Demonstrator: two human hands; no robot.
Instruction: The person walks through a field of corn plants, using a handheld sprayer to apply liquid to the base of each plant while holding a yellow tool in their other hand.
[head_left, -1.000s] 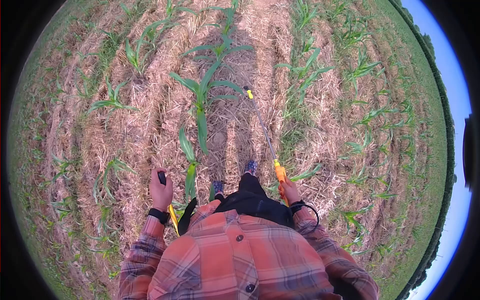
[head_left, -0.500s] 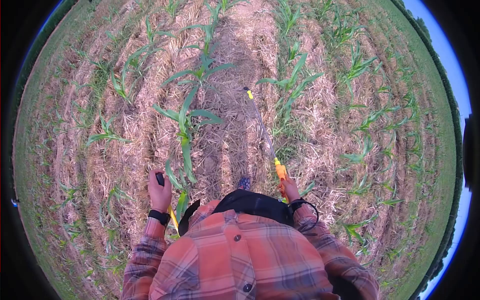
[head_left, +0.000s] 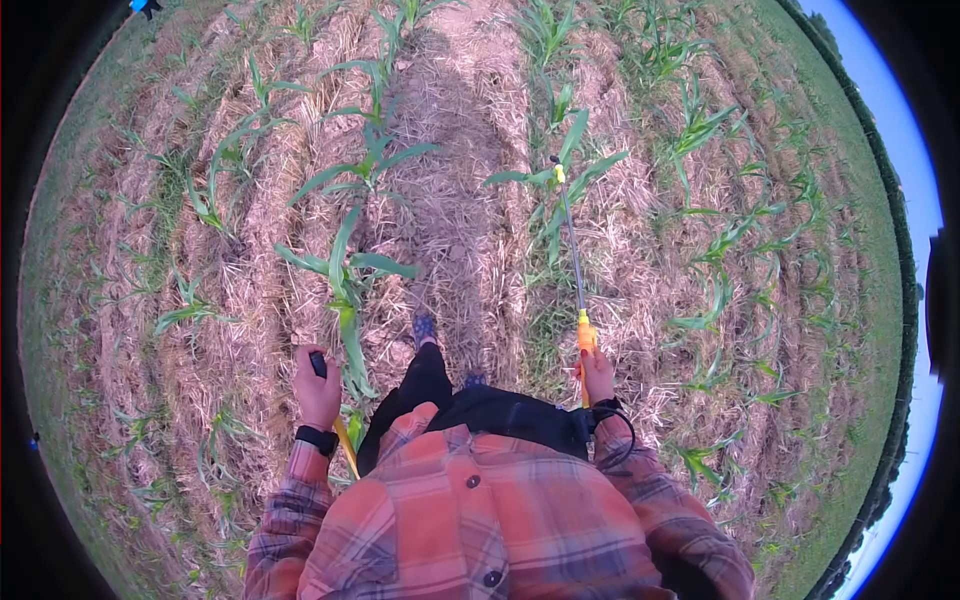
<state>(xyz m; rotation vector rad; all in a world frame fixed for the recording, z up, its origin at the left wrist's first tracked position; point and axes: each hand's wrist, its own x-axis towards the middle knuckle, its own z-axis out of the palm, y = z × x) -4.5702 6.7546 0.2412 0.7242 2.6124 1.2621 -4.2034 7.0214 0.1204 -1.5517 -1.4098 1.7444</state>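
Note:
My right hand (head_left: pixel 597 378) is wrapped round the orange handle of a spray wand (head_left: pixel 574 245). Its thin metal tube points forward, and the yellow and black nozzle end is over a young corn plant (head_left: pixel 560 190) in the right row. On the other side, my left hand (head_left: pixel 318 390) is closed round the black grip of a yellow lever (head_left: pixel 346 447). The lever's lower end is hidden by my body. A leafy corn plant (head_left: pixel 345 275) stands just ahead of my left hand.
Rows of young corn run ahead on both sides, with straw-strewn soil (head_left: pixel 455 220) between them. My left shoe (head_left: pixel 425 328) is forward on this strip. A distant person in blue (head_left: pixel 146 6) is at the upper left edge. Trees and sky lie at right.
The wand has swung right, its nozzle moving from the soil strip to the right-hand corn plant. My left foot has come forward, and the plants have shifted closer. My left hand keeps its grip.

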